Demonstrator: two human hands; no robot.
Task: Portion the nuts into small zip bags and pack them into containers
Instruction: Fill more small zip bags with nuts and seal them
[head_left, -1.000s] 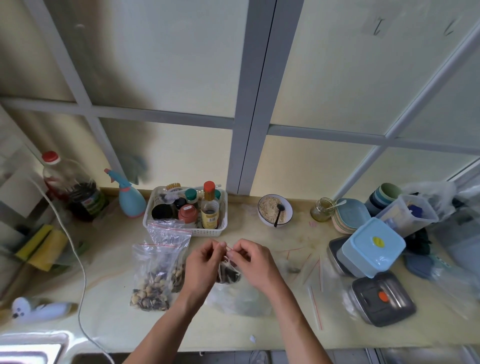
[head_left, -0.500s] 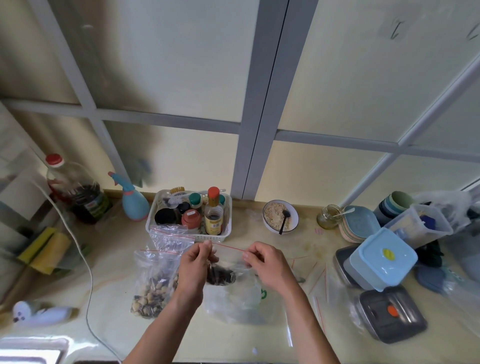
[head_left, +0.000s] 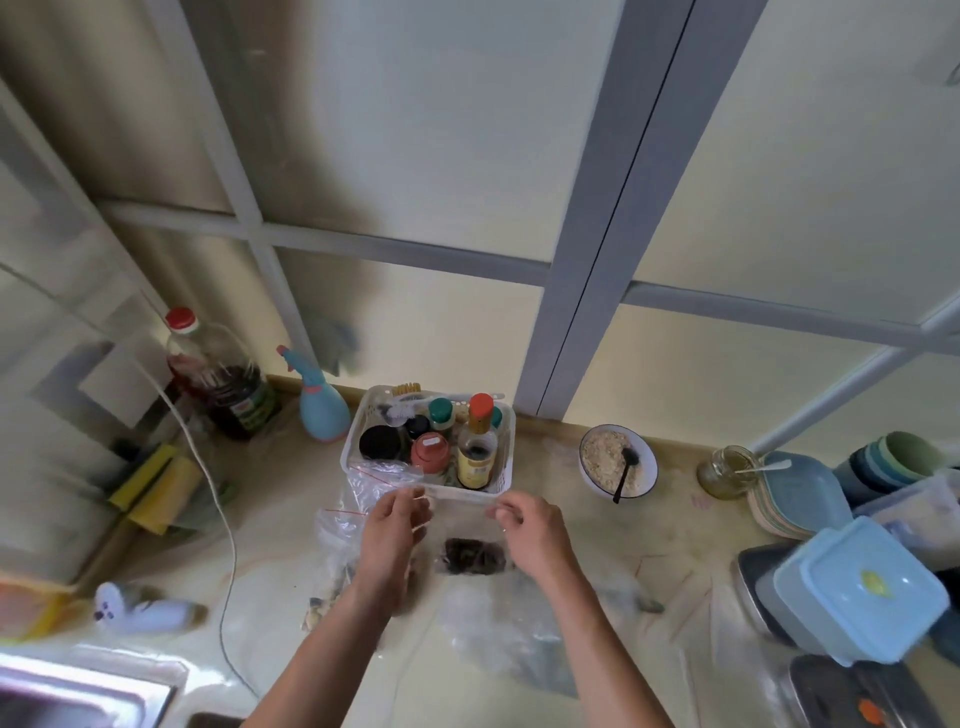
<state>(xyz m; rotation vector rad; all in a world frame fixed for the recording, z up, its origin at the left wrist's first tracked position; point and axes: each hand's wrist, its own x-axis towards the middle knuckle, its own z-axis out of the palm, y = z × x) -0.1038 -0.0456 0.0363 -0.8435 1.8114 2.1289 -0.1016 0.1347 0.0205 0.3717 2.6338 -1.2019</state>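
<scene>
My left hand (head_left: 396, 538) and my right hand (head_left: 531, 530) pinch the two top corners of a small clear zip bag (head_left: 470, 535) held stretched above the counter. Dark nuts (head_left: 471, 557) lie in the bag's bottom. To the left, partly behind my left forearm, lies a larger zip bag of mixed nuts (head_left: 332, 566). A crumpled clear bag (head_left: 511, 631) lies under my hands. At the right edge stands a light blue lidded container (head_left: 860, 590) on a grey tin, with another dark container (head_left: 852, 693) in front.
A white basket (head_left: 358, 441) of bottles and jars stands just behind my hands. Farther right are a bowl of grain (head_left: 617, 462) with a black spoon, a glass jar (head_left: 727, 472) and stacked plates (head_left: 800, 499). At left are an oil bottle (head_left: 218, 387), spray bottle (head_left: 319, 405), white cable (head_left: 218, 514) and sink (head_left: 78, 696).
My hands have moved apart and up, drawing the small bag's top edge taut. The view has tilted and shifted right.
</scene>
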